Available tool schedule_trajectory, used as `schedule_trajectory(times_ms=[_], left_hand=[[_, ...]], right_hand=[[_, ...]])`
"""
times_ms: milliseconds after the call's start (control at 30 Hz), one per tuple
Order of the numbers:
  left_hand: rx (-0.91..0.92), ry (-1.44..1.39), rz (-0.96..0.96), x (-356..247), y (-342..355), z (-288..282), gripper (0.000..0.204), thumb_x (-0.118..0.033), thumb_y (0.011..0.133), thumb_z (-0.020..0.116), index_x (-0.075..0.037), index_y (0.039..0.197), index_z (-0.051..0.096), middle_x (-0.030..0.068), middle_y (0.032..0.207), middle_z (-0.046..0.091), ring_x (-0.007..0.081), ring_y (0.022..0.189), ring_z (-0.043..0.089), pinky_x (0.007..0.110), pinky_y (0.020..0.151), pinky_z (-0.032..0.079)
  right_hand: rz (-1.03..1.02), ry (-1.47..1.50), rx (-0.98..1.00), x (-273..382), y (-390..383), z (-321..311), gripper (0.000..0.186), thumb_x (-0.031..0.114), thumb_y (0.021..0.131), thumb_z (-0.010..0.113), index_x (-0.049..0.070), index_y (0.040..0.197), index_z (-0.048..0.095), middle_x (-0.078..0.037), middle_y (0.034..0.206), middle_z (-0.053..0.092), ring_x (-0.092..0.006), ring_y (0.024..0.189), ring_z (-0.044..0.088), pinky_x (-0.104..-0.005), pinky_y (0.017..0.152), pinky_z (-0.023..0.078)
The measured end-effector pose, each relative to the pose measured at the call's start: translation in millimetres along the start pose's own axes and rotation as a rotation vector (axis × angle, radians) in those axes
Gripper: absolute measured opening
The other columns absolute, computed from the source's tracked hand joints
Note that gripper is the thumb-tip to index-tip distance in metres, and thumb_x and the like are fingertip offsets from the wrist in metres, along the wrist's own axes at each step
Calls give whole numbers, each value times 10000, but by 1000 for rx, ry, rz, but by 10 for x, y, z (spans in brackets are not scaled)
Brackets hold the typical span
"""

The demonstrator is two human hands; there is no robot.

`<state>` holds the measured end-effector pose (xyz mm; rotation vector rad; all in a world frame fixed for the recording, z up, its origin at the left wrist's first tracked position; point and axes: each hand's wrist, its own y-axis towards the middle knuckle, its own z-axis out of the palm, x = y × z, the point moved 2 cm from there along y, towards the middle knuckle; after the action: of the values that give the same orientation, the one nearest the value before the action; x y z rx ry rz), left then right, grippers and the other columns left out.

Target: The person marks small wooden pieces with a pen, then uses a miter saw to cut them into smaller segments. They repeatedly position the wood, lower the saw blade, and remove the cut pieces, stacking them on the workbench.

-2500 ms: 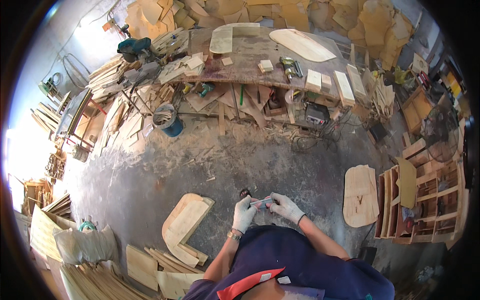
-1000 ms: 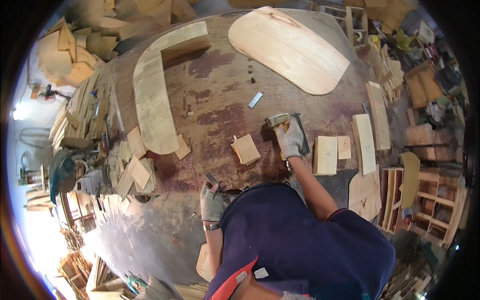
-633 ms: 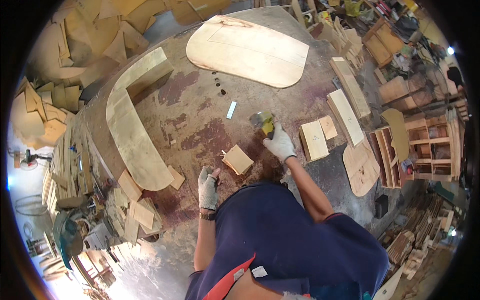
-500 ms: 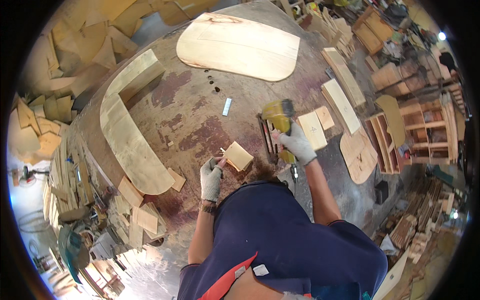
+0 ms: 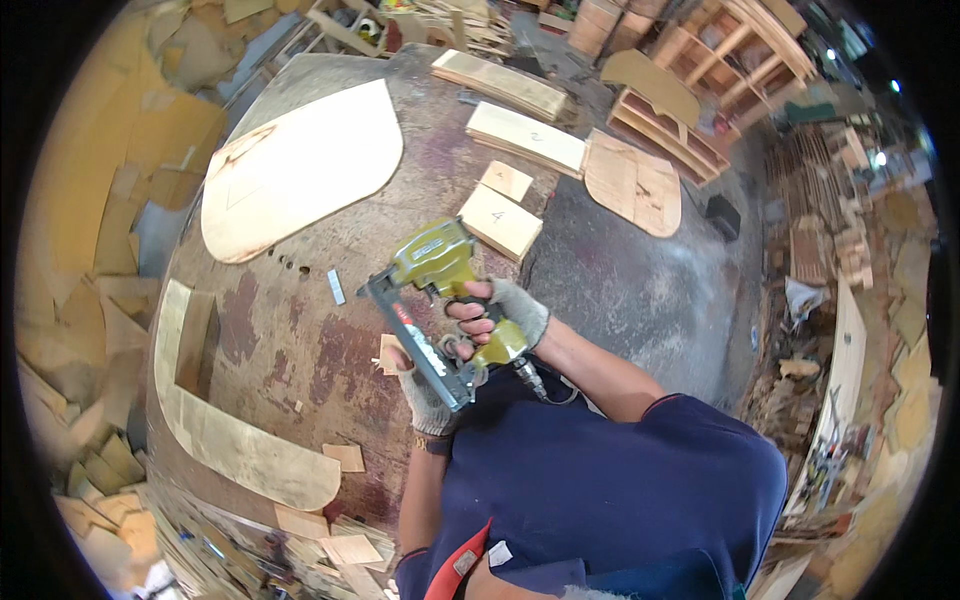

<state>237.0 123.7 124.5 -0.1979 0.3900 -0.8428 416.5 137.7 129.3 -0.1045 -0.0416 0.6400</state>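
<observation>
A yellow-green air nail gun (image 5: 435,258) with a dark, long magazine is in my right hand (image 5: 518,312), whose bare fingertips wrap round its handle from a pale glove. An air hose fitting shows at the handle's lower end. My left hand (image 5: 428,408), also gloved and with a wristwatch, is behind the lower end of the magazine. Its fingertips pinch the edge of a small wooden block (image 5: 387,352), mostly hidden by the gun. On the worktable (image 5: 265,335) beyond lies a pale strip (image 5: 336,287).
A curved wooden frame piece (image 5: 235,445) lies left, a large rounded panel (image 5: 305,170) far left. Numbered wooden pieces (image 5: 500,222), stacked boards (image 5: 525,137) and a rounded panel (image 5: 635,185) lie at the far right. Wood scraps (image 5: 350,548) are at the lower left.
My view has swung to the right. The nail gun has come in front of my left hand and the small block, its magazine now crossing over them.
</observation>
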Motion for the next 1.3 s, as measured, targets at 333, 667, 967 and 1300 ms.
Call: schedule_trajectory(times_ms=[333, 667, 967, 1300], left_hand=[[-236, 259, 229, -12, -45, 155, 573, -630, 993, 553, -72, 1114, 599, 57, 968, 681, 162, 740, 654, 300, 606, 571], [-406, 334, 576, -486, -293, 71, 397, -280, 1048, 549, -1, 1331, 540, 63, 980, 618, 138, 678, 546, 262, 587, 436], [-823, 948, 822, -1028, -772, 526, 315, -84, 1006, 627, 23, 1300, 598, 61, 1153, 678, 102, 892, 626, 262, 791, 538], [-609, 970, 985, -1182, -488, 1387, 244, -40, 913, 744, 21, 1149, 754, 0, 917, 732, 57, 760, 617, 225, 679, 499]], right_hand=[[116, 401, 60, -94, 197, -544, 336, 366, 1054, 564, 58, 926, 520, 20, 768, 472, -102, 594, 489, -296, 621, 509], [-97, -396, -10, 692, 695, 68, 245, 277, 958, 690, 76, 1017, 564, 42, 734, 445, -88, 585, 493, -279, 581, 504], [-331, -1112, 150, 935, 759, 1079, 424, 214, 817, 837, -24, 1083, 607, -49, 751, 596, -122, 556, 567, -305, 537, 519], [-39, -618, 478, 696, 921, 719, 514, 252, 901, 793, -8, 1260, 531, -23, 693, 527, -178, 552, 619, -382, 556, 616]])
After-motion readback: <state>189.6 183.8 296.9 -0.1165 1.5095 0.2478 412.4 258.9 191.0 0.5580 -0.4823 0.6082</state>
